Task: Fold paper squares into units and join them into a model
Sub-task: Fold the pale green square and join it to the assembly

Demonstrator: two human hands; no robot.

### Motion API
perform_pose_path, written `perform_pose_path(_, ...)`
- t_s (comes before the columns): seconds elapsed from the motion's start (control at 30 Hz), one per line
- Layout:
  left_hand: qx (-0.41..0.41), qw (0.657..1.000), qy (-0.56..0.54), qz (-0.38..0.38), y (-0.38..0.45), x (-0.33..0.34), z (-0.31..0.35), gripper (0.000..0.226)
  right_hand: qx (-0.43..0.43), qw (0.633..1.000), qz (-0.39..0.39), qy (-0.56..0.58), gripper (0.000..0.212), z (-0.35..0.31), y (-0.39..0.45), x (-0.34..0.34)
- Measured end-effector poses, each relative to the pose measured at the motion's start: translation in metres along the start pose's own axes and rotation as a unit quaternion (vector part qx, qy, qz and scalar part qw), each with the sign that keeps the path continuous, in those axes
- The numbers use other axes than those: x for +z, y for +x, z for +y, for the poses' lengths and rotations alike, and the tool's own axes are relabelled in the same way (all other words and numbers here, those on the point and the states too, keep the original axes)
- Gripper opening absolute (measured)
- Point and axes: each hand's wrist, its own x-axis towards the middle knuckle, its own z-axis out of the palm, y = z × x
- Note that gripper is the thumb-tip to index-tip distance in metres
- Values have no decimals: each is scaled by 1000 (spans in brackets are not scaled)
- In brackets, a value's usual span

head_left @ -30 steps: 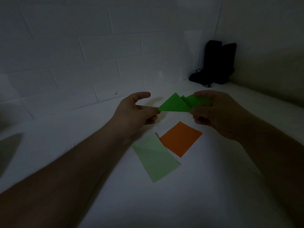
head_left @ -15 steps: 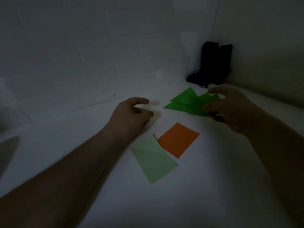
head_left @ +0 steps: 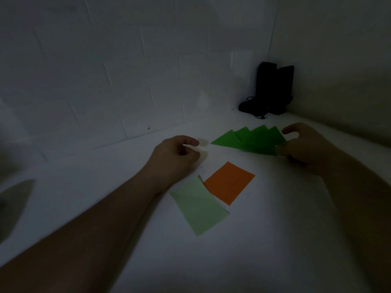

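Dim scene. Dark green folded units (head_left: 251, 141), fanned with points overlapping, pinched at right end by right hand (head_left: 304, 146) low over white surface (head_left: 275, 240). Left hand (head_left: 175, 156) rested nearby, fingers loosely curled, nothing held. Orange square (head_left: 229, 182) and pale green sheet (head_left: 198, 206) laid flat, edges touching, nearer viewer.

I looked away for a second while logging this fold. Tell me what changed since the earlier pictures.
The left hand let go of the green units' tip and now rests loosely curled, holding nothing. The right hand kept its grip and carried the units right and away from the left hand; they now show fanned out in four points. The orange square and pale green sheet stayed put.
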Motion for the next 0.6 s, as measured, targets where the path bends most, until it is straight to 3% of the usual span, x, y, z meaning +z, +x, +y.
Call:
perform_pose_path(0.13, -1, 1000, 1, -1, -1, 0, 0, 19, -3, 1000, 2, -12, 59, 1, -2, 1)
perform_pose_path(0.3, -2, 1000, 18, -4, -3, 1, 3, 17, -48, 998, 34, -23, 77, -4, -12, 18)
perform_pose_path(0.6, 8, 999, 34, -4, -3, 3, 6, 15, -168, 985, 41, -29, 60, -14, -24, 61)
